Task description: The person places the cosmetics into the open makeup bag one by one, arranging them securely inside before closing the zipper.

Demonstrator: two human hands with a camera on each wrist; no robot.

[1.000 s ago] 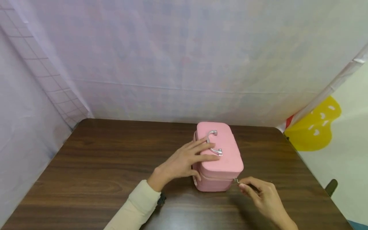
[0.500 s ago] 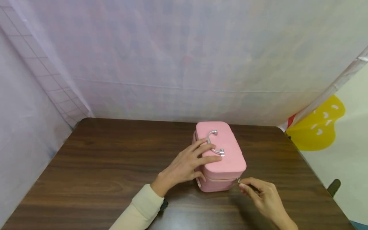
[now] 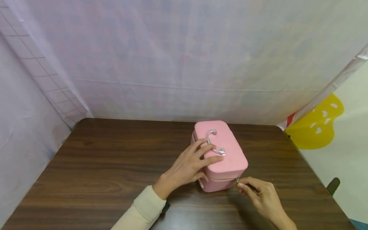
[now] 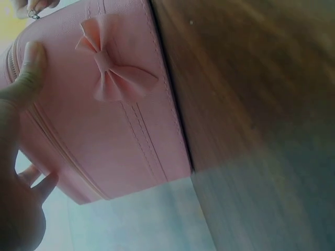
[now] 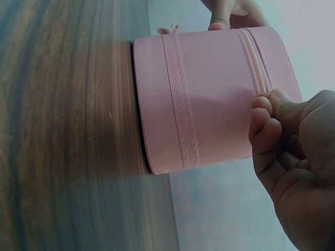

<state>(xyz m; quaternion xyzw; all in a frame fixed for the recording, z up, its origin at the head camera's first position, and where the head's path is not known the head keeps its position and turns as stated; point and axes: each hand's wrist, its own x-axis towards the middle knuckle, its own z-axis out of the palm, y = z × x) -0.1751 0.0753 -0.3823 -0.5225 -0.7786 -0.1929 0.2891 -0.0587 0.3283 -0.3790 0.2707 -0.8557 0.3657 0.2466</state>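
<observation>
A pink zippered vanity case (image 3: pixel 227 143) stands upright on the table, with a silver handle (image 3: pixel 209 140) on its lid. My left hand (image 3: pixel 187 166) lies over the lid's left edge, fingers spread on top near the handle and thumb against the side. In the left wrist view that side carries a pink bow (image 4: pixel 107 63). At the near right corner my right hand (image 3: pixel 263 195) pinches the zipper pull (image 3: pixel 237 180) between thumb and forefinger. The zipper (image 5: pixel 256 60) runs round the case just below the lid, seen in the right wrist view.
The dark wood table (image 3: pixel 115 159) extends to the left of the case. A pale curtain (image 3: pixel 184 64) hangs right behind the table's back edge. Beyond the right edge is a yellow cut-out shape (image 3: pixel 319 127) on the wall.
The near end of the case has turned slightly to the right, and my left hand has shifted right with it. My right hand stays at the near corner, pinching the zipper pull.
</observation>
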